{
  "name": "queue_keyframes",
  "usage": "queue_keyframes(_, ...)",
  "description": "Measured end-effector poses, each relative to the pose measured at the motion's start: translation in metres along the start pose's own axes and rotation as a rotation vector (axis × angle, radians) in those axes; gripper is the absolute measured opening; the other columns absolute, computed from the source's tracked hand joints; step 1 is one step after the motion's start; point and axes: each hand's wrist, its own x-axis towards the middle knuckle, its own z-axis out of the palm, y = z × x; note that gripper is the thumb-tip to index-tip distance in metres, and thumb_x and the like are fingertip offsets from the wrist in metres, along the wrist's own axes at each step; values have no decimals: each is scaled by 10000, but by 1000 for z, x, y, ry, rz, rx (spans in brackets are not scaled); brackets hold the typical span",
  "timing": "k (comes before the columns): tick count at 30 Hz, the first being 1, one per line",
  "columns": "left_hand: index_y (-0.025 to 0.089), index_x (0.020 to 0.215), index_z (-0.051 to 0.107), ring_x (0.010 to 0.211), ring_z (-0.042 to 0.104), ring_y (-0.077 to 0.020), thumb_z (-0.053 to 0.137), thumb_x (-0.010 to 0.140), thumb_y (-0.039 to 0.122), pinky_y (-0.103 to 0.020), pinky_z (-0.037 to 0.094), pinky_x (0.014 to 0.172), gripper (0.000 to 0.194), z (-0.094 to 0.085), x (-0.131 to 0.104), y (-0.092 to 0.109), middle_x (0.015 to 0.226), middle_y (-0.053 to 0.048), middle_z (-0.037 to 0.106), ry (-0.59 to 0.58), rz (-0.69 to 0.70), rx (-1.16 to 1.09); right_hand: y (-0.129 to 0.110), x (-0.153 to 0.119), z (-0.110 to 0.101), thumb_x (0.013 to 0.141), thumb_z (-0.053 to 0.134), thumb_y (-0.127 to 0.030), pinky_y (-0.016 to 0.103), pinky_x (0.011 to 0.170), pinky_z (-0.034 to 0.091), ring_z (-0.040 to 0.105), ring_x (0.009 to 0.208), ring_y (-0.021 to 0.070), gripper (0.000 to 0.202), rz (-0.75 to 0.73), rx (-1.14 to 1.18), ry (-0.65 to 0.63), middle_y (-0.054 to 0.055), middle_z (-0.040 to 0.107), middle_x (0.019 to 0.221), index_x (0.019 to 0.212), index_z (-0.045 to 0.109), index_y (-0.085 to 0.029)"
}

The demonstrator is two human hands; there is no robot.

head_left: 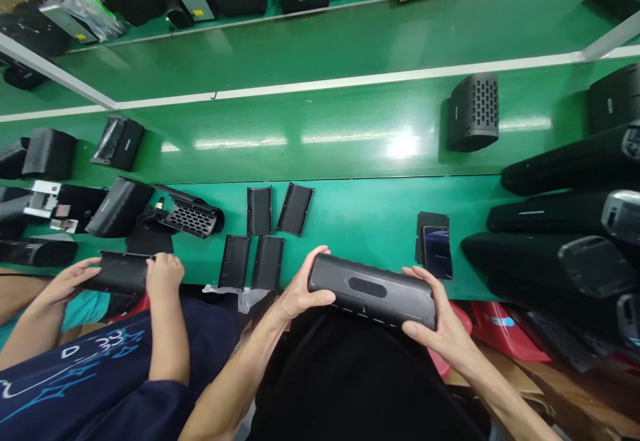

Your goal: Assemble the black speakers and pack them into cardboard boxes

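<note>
A long black speaker housing (373, 291) with an oval recess on its upper face is held level between my two hands, just over the table's near edge. My left hand (307, 287) closes around its left end, thumb along the near side. At the other end my right hand (433, 307) grips it, with the thumb below and the fingers over the top. Several curved black panels (269, 262) lie on the green table to the left of my left hand. Beyond my right hand rests a dark phone (437, 252) upon a flat black piece.
At my left, a co-worker's hands (165, 274) hold another black panel. Black speaker bodies (123, 206) crowd the left side, and long black cases (545, 212) stack up at right. A perforated black unit (473, 113) stands farther back. Red stools (505, 334) sit below the edge.
</note>
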Motion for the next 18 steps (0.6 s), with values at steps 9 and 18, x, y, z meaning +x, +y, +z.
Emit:
queue_keyframes(9, 219, 1470, 497, 1123, 633, -321, 913, 629, 509, -409, 462, 1036, 982, 15, 27, -15, 1167, -73, 697, 159, -86, -145, -9, 35, -4, 721, 845, -632, 486, 1022, 503, 642, 1155, 346, 858, 217, 312, -64, 97, 634, 1251, 1402, 426, -319)
queue_keyframes(18, 273, 1513, 512, 1316, 615, -362, 904, 681, 555, -435, 414, 1175, 962, -5, 41, -30, 1311, -85, 712, 236, -157, -175, 2, 54, 17, 686, 873, -659, 507, 1094, 450, 618, 1228, 346, 1046, 104, 389, -31, 118, 544, 1446, 1526, 357, -311)
